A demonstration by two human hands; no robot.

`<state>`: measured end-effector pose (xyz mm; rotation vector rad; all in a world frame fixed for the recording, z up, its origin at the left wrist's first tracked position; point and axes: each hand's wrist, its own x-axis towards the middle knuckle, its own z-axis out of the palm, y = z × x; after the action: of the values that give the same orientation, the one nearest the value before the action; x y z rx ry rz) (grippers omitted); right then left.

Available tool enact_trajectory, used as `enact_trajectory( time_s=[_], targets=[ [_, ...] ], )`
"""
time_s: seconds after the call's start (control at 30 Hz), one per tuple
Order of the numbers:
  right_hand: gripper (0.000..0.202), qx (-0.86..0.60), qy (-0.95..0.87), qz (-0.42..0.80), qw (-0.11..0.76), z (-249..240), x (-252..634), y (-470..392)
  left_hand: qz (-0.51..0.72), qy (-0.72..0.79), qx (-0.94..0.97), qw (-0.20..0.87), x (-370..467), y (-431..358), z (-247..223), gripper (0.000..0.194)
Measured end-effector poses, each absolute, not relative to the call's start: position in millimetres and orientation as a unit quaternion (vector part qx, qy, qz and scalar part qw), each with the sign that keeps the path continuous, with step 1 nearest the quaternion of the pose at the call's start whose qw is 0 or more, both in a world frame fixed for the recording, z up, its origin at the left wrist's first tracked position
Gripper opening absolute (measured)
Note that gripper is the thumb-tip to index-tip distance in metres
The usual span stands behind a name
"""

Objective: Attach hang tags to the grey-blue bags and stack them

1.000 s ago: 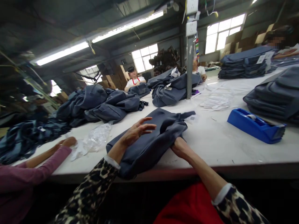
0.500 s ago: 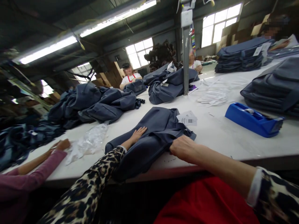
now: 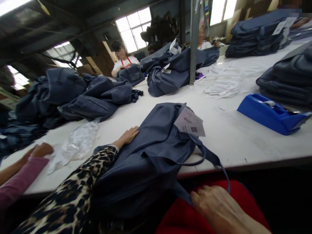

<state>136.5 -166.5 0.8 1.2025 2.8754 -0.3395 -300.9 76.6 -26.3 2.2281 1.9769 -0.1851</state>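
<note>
A dark blue-grey fabric bag (image 3: 156, 130) lies at the front edge of the white table, its near part hanging over the edge. White paper tags (image 3: 190, 123) rest on its right end. My left hand (image 3: 129, 135) lies flat on the bag's left side with the fingers stretched out. Below the table edge, in front of the red apron (image 3: 234, 191), my right hand (image 3: 214, 201) is closed on the bag's strap (image 3: 182, 191), which is pulled toward me. A strap loop curves out from the bag's right end.
A blue tape dispenser (image 3: 273, 113) stands at the right. Bag heaps (image 3: 92, 97) and clear plastic (image 3: 80, 139) lie left, near another person's hands (image 3: 42, 150). A metal post (image 3: 193, 42) rises behind, with white strips (image 3: 224, 87) beside it.
My right hand has moved down and toward me, drawing the strap out. The bag has come nearer and over the edge. My left hand has shifted left on it, fingers still spread.
</note>
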Motion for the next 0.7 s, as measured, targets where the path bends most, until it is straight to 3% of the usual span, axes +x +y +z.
enact_trajectory(
  time_s=[0.17, 0.2, 0.33, 0.47, 0.6, 0.7],
  targets=[
    [0.006, 0.44, 0.875, -0.201, 0.023, -23, 141, -170, -0.057, 0.661, 0.746, 0.055, -299, 71, -21, 0.046],
    [0.013, 0.436, 0.868, -0.237, 0.005, -19, 146, -168, -0.05, 0.664, 0.744, 0.048, -295, 69, -18, 0.044],
    [0.028, 0.415, 0.801, -0.404, -0.155, 11, 181, -148, -0.012, 0.705, 0.709, 0.016, -267, 71, 1, 0.043],
    [0.033, 0.517, 0.662, -0.416, -0.349, 10, 216, -100, 0.062, 0.743, 0.666, -0.028, -220, 89, 22, 0.05],
    [0.035, 0.567, 0.549, -0.442, -0.427, -19, 214, -38, 0.114, 0.765, 0.633, -0.047, -177, 115, 33, 0.064],
    [0.034, 0.576, 0.558, -0.405, -0.439, -26, 192, -6, 0.128, 0.783, 0.608, -0.02, -165, 131, 36, 0.058]
  ],
)
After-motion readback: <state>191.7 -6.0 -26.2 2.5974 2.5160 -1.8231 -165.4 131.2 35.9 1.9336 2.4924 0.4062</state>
